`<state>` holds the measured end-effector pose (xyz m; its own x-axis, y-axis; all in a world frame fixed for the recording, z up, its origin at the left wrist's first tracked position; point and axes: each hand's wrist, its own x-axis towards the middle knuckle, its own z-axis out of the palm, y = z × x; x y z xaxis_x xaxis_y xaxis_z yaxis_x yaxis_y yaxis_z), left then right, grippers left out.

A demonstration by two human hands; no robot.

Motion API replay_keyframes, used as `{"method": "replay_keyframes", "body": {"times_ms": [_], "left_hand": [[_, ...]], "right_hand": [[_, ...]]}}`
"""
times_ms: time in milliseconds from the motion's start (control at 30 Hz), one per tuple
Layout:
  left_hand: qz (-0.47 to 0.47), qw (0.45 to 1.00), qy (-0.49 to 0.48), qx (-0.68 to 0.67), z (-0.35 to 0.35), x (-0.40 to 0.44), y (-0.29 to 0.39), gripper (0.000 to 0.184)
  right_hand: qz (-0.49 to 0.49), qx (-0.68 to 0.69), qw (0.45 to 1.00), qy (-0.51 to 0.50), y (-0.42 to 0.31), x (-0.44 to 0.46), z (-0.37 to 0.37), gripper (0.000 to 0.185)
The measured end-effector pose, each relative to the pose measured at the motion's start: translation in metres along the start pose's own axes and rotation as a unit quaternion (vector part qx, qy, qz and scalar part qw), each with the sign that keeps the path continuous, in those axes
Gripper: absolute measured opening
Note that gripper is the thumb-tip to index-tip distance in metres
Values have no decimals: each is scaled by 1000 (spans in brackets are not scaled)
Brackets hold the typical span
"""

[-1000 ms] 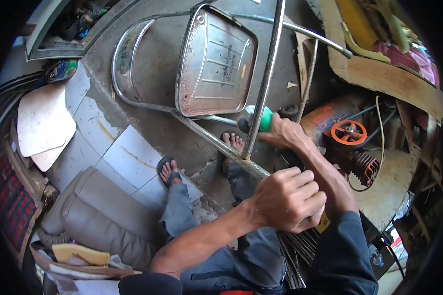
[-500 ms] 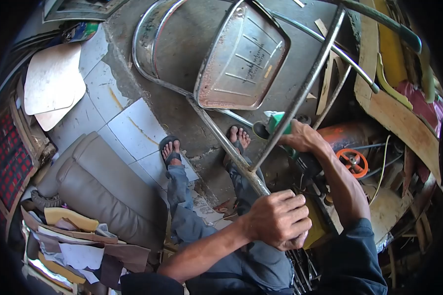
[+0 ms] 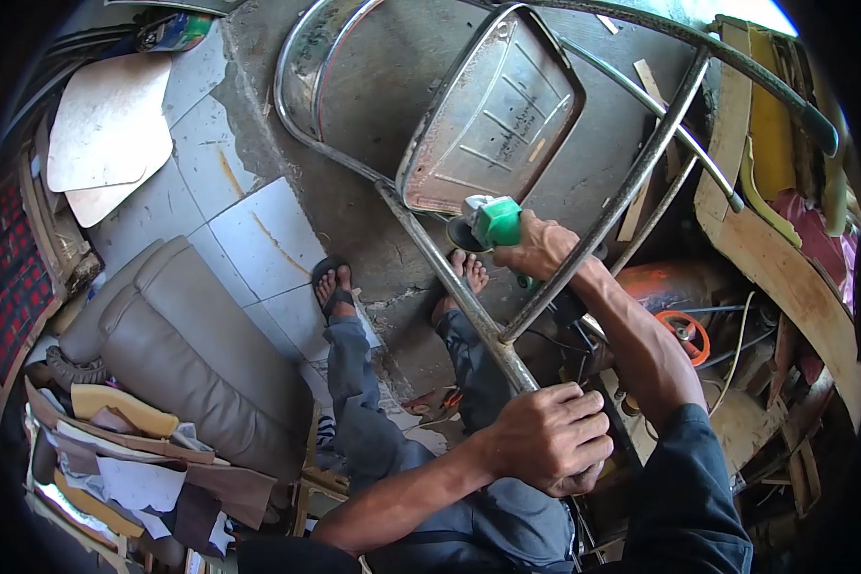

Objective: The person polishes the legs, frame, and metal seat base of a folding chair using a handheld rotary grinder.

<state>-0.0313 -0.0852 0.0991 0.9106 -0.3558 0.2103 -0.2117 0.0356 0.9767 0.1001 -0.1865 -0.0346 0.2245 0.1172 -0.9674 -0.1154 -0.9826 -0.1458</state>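
Bracing a metal chair frame (image 3: 448, 273), with a green power tool (image 3: 499, 224) beside it

On our far left, pale boards (image 3: 105, 124) lie above a grey cushion (image 3: 201, 354). Next comes the frame's curved backrest (image 3: 295, 91), then its rust-marked seat pan (image 3: 497, 124). Just beside the pan's lower edge is the tool, in our right hand (image 3: 542, 247), whose fingers are wrapped around it; a slanting tube (image 3: 677, 99) crosses in front of that wrist. Lower down, our left hand (image 3: 550, 440) has its fingers curled together, clamped on the frame's near end. Farther right is an orange wheel (image 3: 684, 335).

We judge the step in hand to be steadying the frame while positioning the tool by its metal; the next move would call for a firm left grip and care around our foot (image 3: 471, 271) below.

We cannot tell whether the tool's disc (image 3: 462, 235) touches metal or is spinning. Our left fist hides the tubing inside it, and the frame's top is cut off.
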Motion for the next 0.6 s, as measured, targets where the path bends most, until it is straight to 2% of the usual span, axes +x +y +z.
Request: {"method": "replay_keyframes", "body": {"times_ms": [67,100,200,333,400,533,600], "left_hand": [[-3,1000,5,-1,1,-1,1,17],[-7,1000,9,5,1,-1,1,17],[-18,1000,9,2,1,-2,2,17],[-17,1000,1,1,-1,1,2,16],[-18,1000,20,11,-1,2,2,21],[-18,1000,18,13,-2,3,2,22],[-17,1000,5,16,-3,3,1,23]], "right_hand": [[-35,10,999,26,9,5,8,74],[-19,13,999,44,12,1,11,72],[-51,40,998,2,43,-17,6,67],[25,123,992,18,103,-59,19,58],[83,139,986,-30,121,-69,17,55],[77,152,984,-49,133,-54,11,54],[12,141,989,-50,142,-13,22,55]]}}
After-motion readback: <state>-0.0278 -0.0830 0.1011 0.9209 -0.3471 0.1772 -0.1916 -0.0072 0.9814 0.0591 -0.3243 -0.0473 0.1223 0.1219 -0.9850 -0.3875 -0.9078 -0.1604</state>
